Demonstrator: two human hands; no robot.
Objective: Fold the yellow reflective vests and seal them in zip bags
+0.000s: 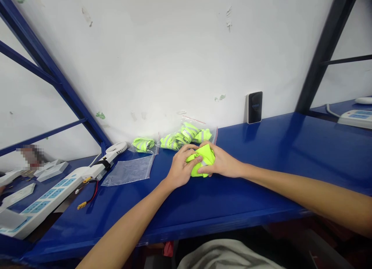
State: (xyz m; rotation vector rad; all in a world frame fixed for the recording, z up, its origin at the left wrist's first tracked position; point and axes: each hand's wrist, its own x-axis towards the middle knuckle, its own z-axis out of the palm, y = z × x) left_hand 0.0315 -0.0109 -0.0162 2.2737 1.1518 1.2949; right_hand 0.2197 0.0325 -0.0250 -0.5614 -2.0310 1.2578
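Note:
Between my two hands is a folded bundle of neon yellow-green reflective fabric (205, 156) with a silver-grey stripe, held just above the blue table. My left hand (182, 166) grips its left side, thumb pressed on top. My right hand (222, 160) wraps round the right side, its thumb across the front. Behind my hands, against the wall, lie several clear zip bags (186, 135) with similar bundles in them. Another bagged bundle (143, 144) sits further left. A flat clear zip bag (129, 170) with a red seal line lies on the table left of my left hand.
A long white power strip (55, 195) runs along the table's left side. Near it are a small white fan (116, 148) and a red-black cable with yellow connectors (94, 191). A phone-like device (254, 107) leans on the wall at right. Blue frame posts (55, 81) stand at the side.

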